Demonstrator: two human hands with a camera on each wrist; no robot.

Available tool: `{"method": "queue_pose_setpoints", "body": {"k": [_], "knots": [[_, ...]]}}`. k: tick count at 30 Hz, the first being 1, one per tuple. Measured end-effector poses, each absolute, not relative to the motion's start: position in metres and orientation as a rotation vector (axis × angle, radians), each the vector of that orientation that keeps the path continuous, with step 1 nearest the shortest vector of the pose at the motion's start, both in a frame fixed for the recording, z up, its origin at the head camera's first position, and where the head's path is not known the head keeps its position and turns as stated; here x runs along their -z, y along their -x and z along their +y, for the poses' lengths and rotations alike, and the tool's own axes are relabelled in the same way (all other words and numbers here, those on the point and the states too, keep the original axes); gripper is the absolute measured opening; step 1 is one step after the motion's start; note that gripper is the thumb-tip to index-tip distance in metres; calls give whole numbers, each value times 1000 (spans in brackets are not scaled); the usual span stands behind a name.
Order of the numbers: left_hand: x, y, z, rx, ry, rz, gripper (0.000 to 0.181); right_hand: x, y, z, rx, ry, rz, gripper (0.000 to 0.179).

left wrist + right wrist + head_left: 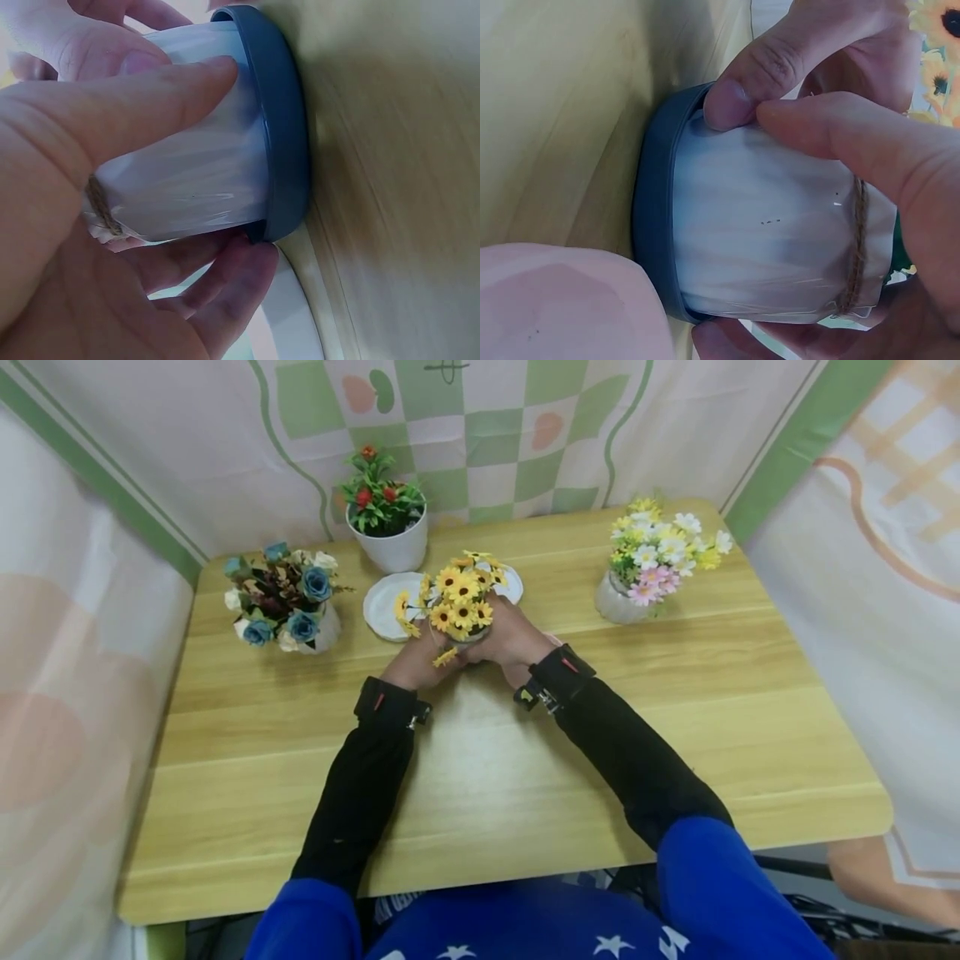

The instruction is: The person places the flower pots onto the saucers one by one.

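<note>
Yellow flowers (461, 597) with dark centres grow from a white pot (202, 176) in the middle of the table. Brown twine (857, 244) is tied round its upper part. The pot's base sits in a dark blue saucer (281, 127) on the wood. My left hand (423, 656) and right hand (513, 639) grip the pot from both sides, thumbs on its near face. Fingertips of both hands reach down to the saucer's rim. Most of the pot is hidden by flowers and hands in the head view.
A white saucer (388, 607) lies behind my left hand, another white dish (512, 585) behind my right. Potted blue roses (303, 625) stand left, red flowers (381, 506) at the back, white and pink flowers (652, 560) right. A pink object (562, 300) sits close beside the pot.
</note>
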State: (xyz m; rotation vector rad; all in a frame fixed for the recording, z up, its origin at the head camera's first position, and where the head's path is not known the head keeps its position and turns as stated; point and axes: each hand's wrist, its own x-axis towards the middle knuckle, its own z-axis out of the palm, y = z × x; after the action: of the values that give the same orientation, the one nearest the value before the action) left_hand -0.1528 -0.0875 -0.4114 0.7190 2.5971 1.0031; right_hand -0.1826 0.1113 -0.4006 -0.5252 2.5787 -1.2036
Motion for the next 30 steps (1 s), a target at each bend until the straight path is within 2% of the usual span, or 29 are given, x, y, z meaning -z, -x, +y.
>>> {"method": "queue_pose_setpoints", "body": {"k": [7, 12, 30], "knots": [[411, 155, -90, -992, -638, 2596, 58, 399, 187, 106, 1150, 516, 2583, 90], [412, 159, -93, -994, -675, 2616, 58, 397, 189, 102, 1127, 542, 2593, 89], [413, 175, -108, -954, -635, 2615, 57, 395, 202, 83, 1002, 478, 2574, 102]]}}
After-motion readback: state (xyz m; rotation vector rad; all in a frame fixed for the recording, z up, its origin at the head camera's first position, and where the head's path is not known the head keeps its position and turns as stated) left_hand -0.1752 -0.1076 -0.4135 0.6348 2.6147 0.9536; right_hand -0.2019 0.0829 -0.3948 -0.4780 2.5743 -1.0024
